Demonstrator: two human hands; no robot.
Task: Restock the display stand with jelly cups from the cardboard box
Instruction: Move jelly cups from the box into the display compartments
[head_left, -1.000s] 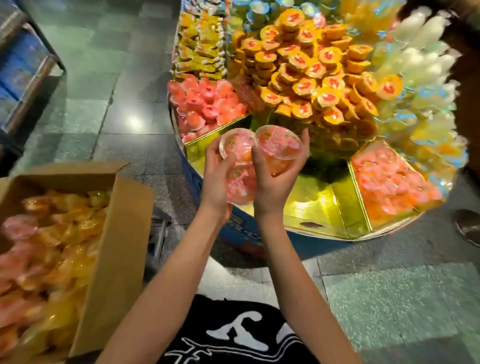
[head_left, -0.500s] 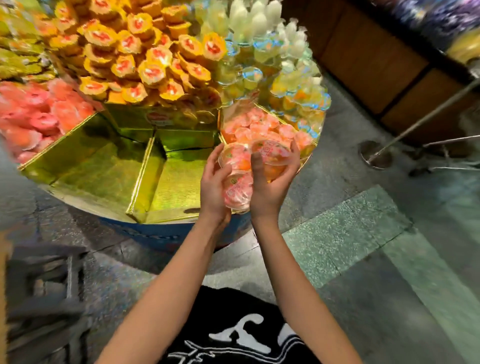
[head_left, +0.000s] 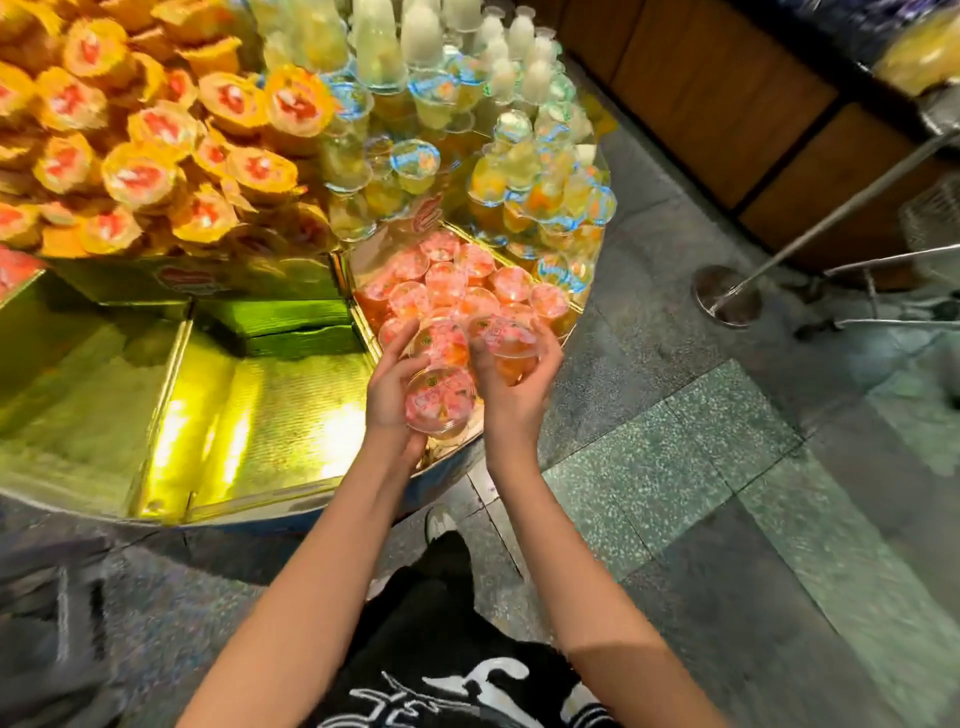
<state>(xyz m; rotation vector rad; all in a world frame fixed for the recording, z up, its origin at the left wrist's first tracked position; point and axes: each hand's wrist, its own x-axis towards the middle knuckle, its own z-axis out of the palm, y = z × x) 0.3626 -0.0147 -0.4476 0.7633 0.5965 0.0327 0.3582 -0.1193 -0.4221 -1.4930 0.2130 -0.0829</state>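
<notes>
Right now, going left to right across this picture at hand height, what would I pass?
Shiny gold-lined display compartment → left hand gripping a clear plastic cup of pink jelly → right hand gripping a second pink jelly cup → round silver metal post base.

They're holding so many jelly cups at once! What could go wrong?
The left hand and right hand squeeze three pink jelly cups between them, near the display stand's edge. The lowest cup seems only wedged, so it might slip and fall on the floor. The pink compartment beyond looks nearly full, so cups set on top could roll off.
</notes>
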